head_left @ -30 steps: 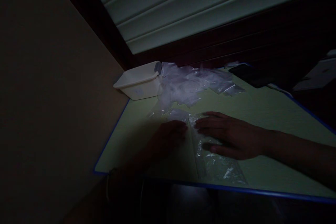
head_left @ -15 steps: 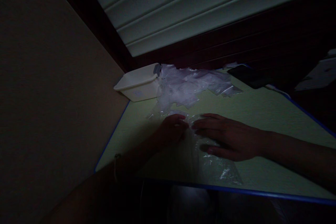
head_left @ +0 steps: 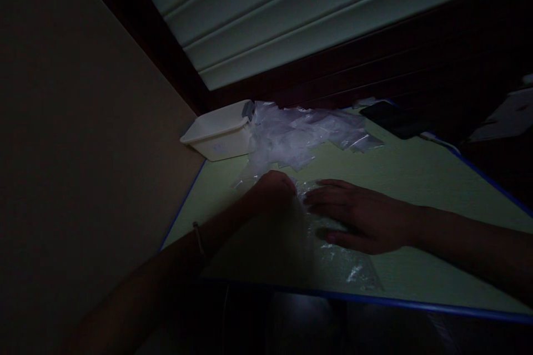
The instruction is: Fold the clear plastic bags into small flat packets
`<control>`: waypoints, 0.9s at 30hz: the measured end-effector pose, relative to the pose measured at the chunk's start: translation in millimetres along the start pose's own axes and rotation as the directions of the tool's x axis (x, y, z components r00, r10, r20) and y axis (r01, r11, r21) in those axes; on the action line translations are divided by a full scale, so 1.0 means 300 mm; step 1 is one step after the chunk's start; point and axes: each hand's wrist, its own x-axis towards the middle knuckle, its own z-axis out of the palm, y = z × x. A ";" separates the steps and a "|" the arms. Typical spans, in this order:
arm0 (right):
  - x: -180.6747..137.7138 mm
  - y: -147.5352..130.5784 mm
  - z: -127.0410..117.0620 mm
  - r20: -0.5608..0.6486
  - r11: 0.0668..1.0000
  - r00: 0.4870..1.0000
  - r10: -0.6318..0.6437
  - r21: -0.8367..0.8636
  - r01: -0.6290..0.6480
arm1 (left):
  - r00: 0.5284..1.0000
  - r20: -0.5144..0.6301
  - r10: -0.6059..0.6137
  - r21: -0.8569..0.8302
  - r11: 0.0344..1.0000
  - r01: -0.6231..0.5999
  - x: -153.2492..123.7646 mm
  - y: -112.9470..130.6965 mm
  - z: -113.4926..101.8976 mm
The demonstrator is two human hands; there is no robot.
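A clear plastic bag (head_left: 347,266) lies flat on the pale green table (head_left: 425,283), close to its front edge. My right hand (head_left: 366,216) rests palm down on this bag, its fingers stretched out and slightly apart. At the bag's upper left edge, my left hand (head_left: 272,191) is closed, with its fingertips mostly hidden under the hand. It seems to pinch the bag's edge there. Just beyond both hands, a loose pile of clear plastic bags (head_left: 287,138) spreads across the back of the table.
An open white plastic bin (head_left: 227,141) with grey handles stands at the back left, against the wall (head_left: 125,138). A dark flat object (head_left: 391,119) lies at the back right. Blue edging (head_left: 400,304) runs along the table's front. The scene is dim.
My left hand has shifted slightly away from me along the bag's left edge, and its wrist has turned so the fingers show less. My right hand stays almost still.
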 end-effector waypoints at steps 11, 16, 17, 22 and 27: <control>0.000 -0.001 0.004 -0.005 1.000 1.000 0.004 -0.005 -0.004 | 0.979 0.182 -0.091 -0.131 0.985 0.116 0.026 0.013 0.004; -0.008 0.007 -0.005 -0.084 0.997 0.996 0.025 0.077 -0.019 | 0.981 0.174 -0.090 -0.140 0.983 0.115 0.020 0.019 0.003; -0.012 0.010 -0.009 -0.117 0.993 0.992 0.046 0.117 -0.032 | 0.982 0.172 -0.081 -0.138 0.985 0.106 0.019 0.022 0.001; -0.035 0.020 -0.029 -0.303 0.972 0.937 0.172 0.206 -0.112 | 0.991 0.126 -0.037 -0.142 0.988 0.054 0.020 0.022 -0.011; -0.042 0.027 -0.035 -0.193 0.993 0.978 0.085 0.095 -0.067 | 0.994 0.110 -0.004 -0.154 0.988 0.021 0.029 0.003 -0.009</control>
